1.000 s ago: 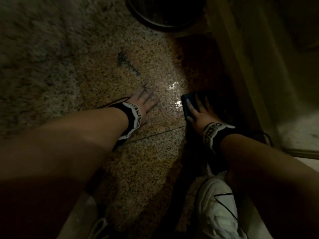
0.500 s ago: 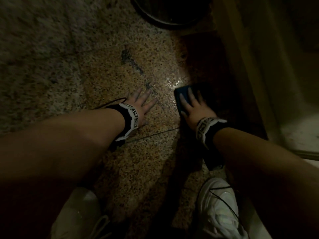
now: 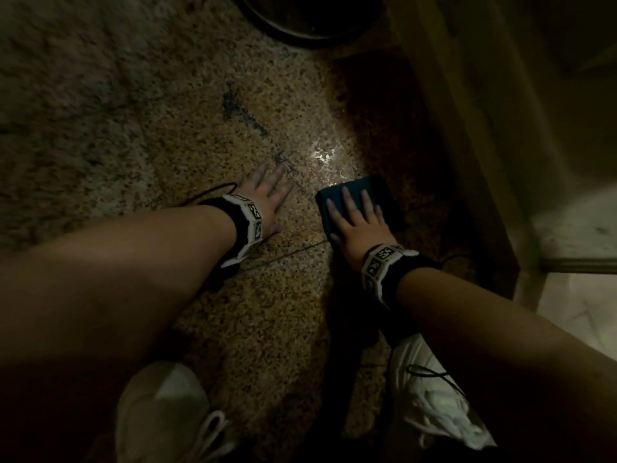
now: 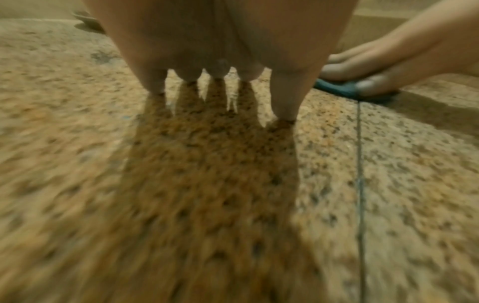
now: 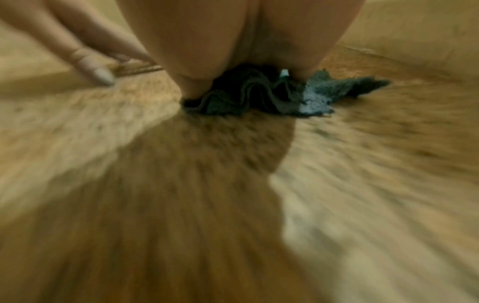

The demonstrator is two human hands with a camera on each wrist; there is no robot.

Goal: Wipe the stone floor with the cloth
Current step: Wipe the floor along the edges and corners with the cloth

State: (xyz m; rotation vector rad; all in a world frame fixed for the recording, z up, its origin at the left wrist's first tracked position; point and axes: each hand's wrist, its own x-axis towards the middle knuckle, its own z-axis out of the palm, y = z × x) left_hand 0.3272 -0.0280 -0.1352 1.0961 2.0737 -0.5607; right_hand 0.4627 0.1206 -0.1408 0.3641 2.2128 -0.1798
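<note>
The right hand (image 3: pixel 359 225) lay flat on the cloth (image 3: pixel 374 192), which rested on the stone floor (image 3: pixel 200 135). The left hand (image 3: pixel 267 192) pressed the floor just left of the cloth, apart from it. A floor seam (image 3: pixel 293 251) ran behind both hands. A round basin (image 3: pixel 300 28) stood beyond them; two shoes (image 3: pixel 167 416) sat nearest the person.

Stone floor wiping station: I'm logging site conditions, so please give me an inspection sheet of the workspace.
Surface: speckled stone floor, dark smear, shiny patch.
Job's things: dark teal cloth flat on the floor.
Clutter: nothing seen.
Grips: left hand flat on bare floor; right hand pressing the cloth, fingers straight.
Cables: thin black cords at both wristbands.
Surroundings: round dark base, wooden panel, white shoes.
</note>
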